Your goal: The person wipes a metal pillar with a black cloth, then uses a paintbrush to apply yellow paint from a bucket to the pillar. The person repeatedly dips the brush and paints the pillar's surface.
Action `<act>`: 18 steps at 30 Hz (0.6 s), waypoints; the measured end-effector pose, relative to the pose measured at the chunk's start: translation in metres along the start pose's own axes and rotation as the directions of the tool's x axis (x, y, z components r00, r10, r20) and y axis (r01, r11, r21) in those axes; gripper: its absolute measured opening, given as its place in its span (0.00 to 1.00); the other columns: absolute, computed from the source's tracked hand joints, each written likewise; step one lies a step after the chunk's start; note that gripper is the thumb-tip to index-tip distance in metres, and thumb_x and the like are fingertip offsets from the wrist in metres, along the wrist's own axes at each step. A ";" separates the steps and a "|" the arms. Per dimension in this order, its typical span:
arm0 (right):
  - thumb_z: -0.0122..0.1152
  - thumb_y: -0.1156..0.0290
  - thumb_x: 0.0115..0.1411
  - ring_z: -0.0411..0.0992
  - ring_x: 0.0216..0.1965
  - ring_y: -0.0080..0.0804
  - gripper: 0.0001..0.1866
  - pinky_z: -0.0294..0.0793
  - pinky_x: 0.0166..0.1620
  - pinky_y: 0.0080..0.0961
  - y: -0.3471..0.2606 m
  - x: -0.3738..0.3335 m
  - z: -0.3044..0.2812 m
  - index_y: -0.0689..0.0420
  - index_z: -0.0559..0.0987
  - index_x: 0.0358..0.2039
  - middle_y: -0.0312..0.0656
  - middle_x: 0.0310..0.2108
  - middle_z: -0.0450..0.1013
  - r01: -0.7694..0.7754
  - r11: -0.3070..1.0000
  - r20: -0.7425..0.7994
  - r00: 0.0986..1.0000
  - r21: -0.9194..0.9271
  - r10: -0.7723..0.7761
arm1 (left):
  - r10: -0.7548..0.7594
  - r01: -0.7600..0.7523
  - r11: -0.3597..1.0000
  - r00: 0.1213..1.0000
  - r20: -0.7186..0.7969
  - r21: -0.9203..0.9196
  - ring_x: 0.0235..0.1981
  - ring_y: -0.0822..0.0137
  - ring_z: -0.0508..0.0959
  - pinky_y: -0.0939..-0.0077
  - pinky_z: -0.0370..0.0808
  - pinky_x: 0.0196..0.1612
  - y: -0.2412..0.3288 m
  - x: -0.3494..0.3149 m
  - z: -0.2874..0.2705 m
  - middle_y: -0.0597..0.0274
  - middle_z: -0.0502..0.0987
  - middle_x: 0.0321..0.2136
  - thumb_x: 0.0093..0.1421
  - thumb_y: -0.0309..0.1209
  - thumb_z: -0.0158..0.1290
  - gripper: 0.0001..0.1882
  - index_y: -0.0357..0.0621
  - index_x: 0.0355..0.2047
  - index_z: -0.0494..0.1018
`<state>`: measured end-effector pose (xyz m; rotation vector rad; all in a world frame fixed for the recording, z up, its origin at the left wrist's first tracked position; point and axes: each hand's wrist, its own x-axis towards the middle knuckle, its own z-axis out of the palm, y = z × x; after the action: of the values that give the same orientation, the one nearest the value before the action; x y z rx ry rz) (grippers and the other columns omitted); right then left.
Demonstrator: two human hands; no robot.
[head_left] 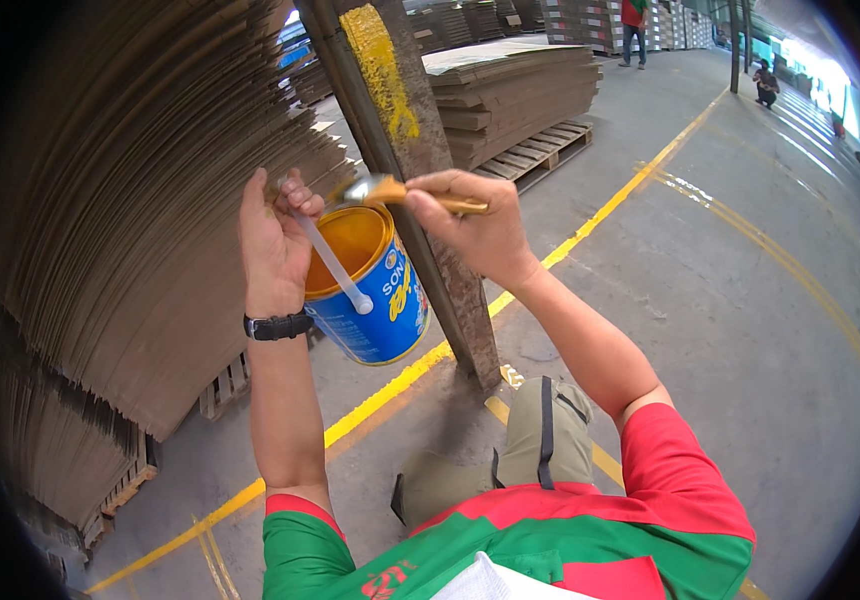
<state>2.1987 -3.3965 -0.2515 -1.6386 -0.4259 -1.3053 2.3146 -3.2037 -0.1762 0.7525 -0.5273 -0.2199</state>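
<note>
My left hand (285, 225) is closed round the white handle (335, 262) of a blue paint can (382, 322). The can hangs tilted, its open mouth toward me, and yellow paint coats the inside. Between the fingers of my right hand (480, 222) is a paintbrush (412, 193) with a wooden handle, pointing left over the can's rim. Its bristles are blurred, so I cannot tell whether they touch the can. Just beyond stands a brown metal post (428, 160) with a rough patch of yellow paint (378, 65) on its upper face.
Tall stacks of cardboard sheets (120, 200) rise close on the left. More cardboard (515, 95) lies on a wooden pallet (540, 150) behind the post. A yellow floor line (590, 225) runs past the post's foot. One person (634, 30) stands far off; another person (766, 84) crouches at the right.
</note>
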 end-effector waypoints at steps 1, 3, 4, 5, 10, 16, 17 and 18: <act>0.70 0.71 0.61 0.80 0.30 0.19 0.08 0.78 0.33 0.18 0.001 0.007 0.000 0.62 0.85 0.37 0.42 0.28 0.83 0.022 0.999 -0.053 0.998 0.029 -0.021 | 0.001 -0.001 1.000 1.000 -0.008 0.001 0.26 0.74 0.65 0.77 0.67 0.32 0.000 0.000 0.000 0.65 0.66 0.24 0.73 0.38 0.48 0.22 0.25 0.49 0.65; 0.68 0.73 0.63 0.75 0.31 0.14 0.10 0.73 0.33 0.13 0.005 0.025 -0.002 0.63 0.85 0.43 0.34 0.31 0.81 0.110 0.993 -0.144 0.984 0.039 -0.103 | -0.002 0.002 1.000 1.000 -0.017 0.005 0.26 0.74 0.65 0.77 0.67 0.32 0.000 -0.001 -0.002 0.65 0.66 0.24 0.73 0.38 0.48 0.21 0.25 0.49 0.66; 0.68 0.73 0.63 0.75 0.31 0.14 0.09 0.74 0.34 0.13 0.009 0.036 -0.003 0.63 0.85 0.43 0.35 0.31 0.81 0.154 0.987 -0.187 0.971 0.032 -0.146 | -0.006 0.007 1.000 1.000 -0.019 0.008 0.26 0.74 0.65 0.78 0.67 0.32 0.000 -0.002 -0.003 0.65 0.66 0.24 0.73 0.38 0.48 0.21 0.25 0.48 0.66; 0.68 0.73 0.63 0.75 0.32 0.14 0.09 0.74 0.34 0.13 0.012 0.049 -0.003 0.63 0.85 0.43 0.35 0.32 0.82 0.191 0.981 -0.232 0.955 0.012 -0.183 | -0.012 0.012 1.000 1.000 -0.022 0.009 0.26 0.74 0.65 0.78 0.67 0.32 0.000 -0.002 -0.004 0.65 0.66 0.24 0.73 0.38 0.48 0.21 0.25 0.48 0.66; 0.70 0.74 0.62 0.75 0.34 0.14 0.10 0.75 0.37 0.13 0.029 0.109 -0.007 0.62 0.85 0.42 0.35 0.33 0.82 0.379 0.915 -0.352 0.845 -0.134 -0.402 | -0.060 0.057 0.998 0.996 -0.071 -0.035 0.26 0.74 0.66 0.79 0.68 0.32 -0.001 -0.004 -0.014 0.65 0.66 0.24 0.73 0.38 0.48 0.21 0.26 0.48 0.67; 0.75 0.67 0.57 0.81 0.32 0.31 0.12 0.79 0.36 0.23 0.043 0.144 -0.004 0.59 0.86 0.39 0.43 0.32 0.83 0.425 0.853 -0.360 0.778 -0.302 -0.515 | -0.068 0.068 0.998 0.994 -0.087 -0.003 0.26 0.74 0.67 0.79 0.69 0.32 -0.006 -0.003 -0.027 0.66 0.67 0.25 0.71 0.38 0.52 0.21 0.27 0.48 0.68; 0.75 0.67 0.56 0.81 0.32 0.32 0.12 0.79 0.37 0.23 0.045 0.147 -0.004 0.59 0.86 0.39 0.43 0.32 0.83 0.443 0.834 -0.361 0.757 -0.328 -0.544 | -0.070 0.071 0.997 0.991 -0.114 0.010 0.26 0.74 0.67 0.79 0.69 0.32 -0.007 -0.003 -0.028 0.66 0.68 0.25 0.71 0.38 0.52 0.21 0.27 0.48 0.68; 0.75 0.67 0.56 0.81 0.32 0.32 0.12 0.79 0.36 0.24 0.047 0.148 -0.004 0.59 0.86 0.38 0.43 0.32 0.83 0.425 0.843 -0.364 0.767 -0.328 -0.529 | -0.071 0.073 0.997 0.993 -0.094 0.010 0.26 0.75 0.67 0.80 0.69 0.32 -0.008 -0.003 -0.029 0.66 0.68 0.25 0.70 0.38 0.53 0.21 0.27 0.48 0.69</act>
<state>2.2853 -3.4638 -0.1420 -1.3864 -0.4429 -2.1357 2.3274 -3.1910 -0.2004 0.7916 -0.4131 -0.2471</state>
